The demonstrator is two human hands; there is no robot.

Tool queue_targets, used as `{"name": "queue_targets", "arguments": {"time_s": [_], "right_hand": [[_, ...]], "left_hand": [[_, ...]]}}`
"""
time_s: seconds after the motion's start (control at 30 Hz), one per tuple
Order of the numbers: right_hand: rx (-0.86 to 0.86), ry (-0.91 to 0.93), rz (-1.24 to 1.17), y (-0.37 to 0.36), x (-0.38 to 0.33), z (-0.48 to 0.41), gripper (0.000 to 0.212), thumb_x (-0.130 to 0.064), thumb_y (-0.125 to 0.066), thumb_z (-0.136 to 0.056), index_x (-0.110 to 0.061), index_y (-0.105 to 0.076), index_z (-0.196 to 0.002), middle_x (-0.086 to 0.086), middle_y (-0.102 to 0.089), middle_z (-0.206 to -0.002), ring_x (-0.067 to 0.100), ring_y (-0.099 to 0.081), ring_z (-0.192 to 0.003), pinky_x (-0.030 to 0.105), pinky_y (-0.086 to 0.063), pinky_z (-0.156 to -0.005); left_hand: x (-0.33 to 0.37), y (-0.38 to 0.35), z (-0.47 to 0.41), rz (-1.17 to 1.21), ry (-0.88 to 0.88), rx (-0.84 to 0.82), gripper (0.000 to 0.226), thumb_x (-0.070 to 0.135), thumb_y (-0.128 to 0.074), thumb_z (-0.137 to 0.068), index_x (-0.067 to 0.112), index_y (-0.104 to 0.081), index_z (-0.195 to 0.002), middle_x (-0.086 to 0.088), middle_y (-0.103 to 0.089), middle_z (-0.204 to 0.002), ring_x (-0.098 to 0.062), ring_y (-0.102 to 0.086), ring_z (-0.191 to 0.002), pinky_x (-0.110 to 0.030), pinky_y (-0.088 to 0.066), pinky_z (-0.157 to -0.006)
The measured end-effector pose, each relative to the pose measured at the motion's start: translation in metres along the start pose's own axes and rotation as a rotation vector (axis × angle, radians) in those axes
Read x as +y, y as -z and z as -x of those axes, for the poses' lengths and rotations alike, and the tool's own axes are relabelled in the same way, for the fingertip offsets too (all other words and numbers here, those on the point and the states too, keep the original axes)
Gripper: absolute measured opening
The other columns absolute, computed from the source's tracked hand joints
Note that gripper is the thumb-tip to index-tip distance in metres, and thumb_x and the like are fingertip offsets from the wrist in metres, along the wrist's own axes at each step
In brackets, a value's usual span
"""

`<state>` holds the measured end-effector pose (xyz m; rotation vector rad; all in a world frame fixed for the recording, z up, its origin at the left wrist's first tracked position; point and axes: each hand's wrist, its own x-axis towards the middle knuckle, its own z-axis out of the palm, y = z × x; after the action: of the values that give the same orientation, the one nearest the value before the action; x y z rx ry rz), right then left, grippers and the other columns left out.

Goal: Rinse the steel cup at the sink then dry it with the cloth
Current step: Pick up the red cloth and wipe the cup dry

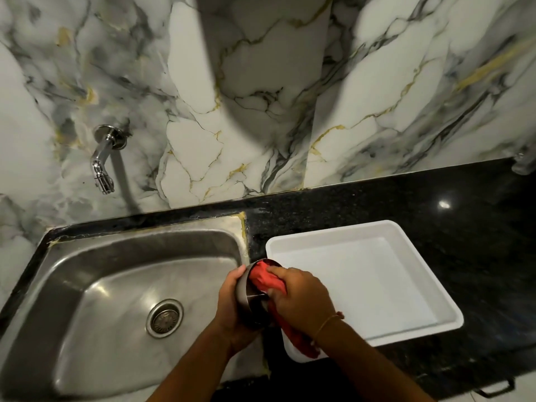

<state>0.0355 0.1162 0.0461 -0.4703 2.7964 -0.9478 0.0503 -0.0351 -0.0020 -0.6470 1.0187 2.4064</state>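
My left hand [232,307] grips the steel cup [251,303] from its left side, holding it tilted above the right rim of the sink [87,271]. A red cloth [265,278] is stuffed into the cup's mouth, and my right hand [301,300] presses it in with fingers closed on the fabric. The cloth's loose end [298,340] hangs down below my right wrist. The chrome tap [103,158] on the wall shows no water running.
A white rectangular tray [412,271] lies on the black granite counter [478,227] just right of my hands. The sink drain [164,317] sits mid-basin. A marble-patterned wall stands behind. A glass object [523,163] shows at the far right edge.
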Motion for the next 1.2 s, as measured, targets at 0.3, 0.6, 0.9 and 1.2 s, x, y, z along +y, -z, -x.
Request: {"name": "queue_targets", "arguments": {"time_s": [0.3,0.6,0.9,1.2], "right_hand": [[-0.392,0.503,0.251,0.007,-0.003,0.018,0.054,-0.019,-0.057,-0.085,-0.050,-0.048,-0.129,-0.005,-0.055,-0.112,0.025,-0.061,-0.097,0.036,-0.049,-0.069],[-0.010,0.344,0.542,0.005,-0.038,0.012,0.055,-0.029,-0.062,-0.085,-0.036,-0.044,-0.137,0.009,-0.056,-0.120,0.032,-0.059,-0.102,0.040,-0.051,-0.066],[-0.381,-0.115,-0.127,0.000,-0.054,0.031,0.026,-0.034,-0.061,-0.078,-0.028,-0.063,-0.053,0.002,-0.061,-0.065,0.017,-0.055,-0.065,0.027,-0.042,-0.065],[0.296,0.024,-0.323,0.012,-0.049,0.047,0.047,-0.029,-0.068,-0.081,-0.053,-0.064,-0.121,-0.017,-0.071,-0.103,0.002,-0.068,-0.095,0.026,-0.058,-0.084]], "left_hand": [[0.021,0.018,0.026,-0.022,-0.041,-0.097,0.062,0.046,-0.053,-0.080,0.010,-0.065,-0.129,-0.023,-0.069,-0.114,-0.036,-0.068,-0.099,-0.043,-0.058,-0.083],[0.029,0.018,0.032,0.047,0.000,-0.067,0.063,0.051,-0.064,-0.075,0.004,-0.073,-0.115,-0.024,-0.075,-0.107,-0.039,-0.072,-0.096,-0.050,-0.059,-0.082],[0.018,0.017,0.030,-0.002,-0.124,0.040,0.041,0.044,-0.071,-0.070,0.013,-0.078,-0.098,-0.014,-0.077,-0.080,-0.031,-0.074,-0.071,-0.036,-0.059,-0.059],[0.038,0.013,0.032,-0.048,-0.069,0.111,0.049,0.062,-0.059,-0.080,0.019,-0.082,-0.091,-0.011,-0.080,-0.093,-0.030,-0.072,-0.087,-0.050,-0.056,-0.081]]}}
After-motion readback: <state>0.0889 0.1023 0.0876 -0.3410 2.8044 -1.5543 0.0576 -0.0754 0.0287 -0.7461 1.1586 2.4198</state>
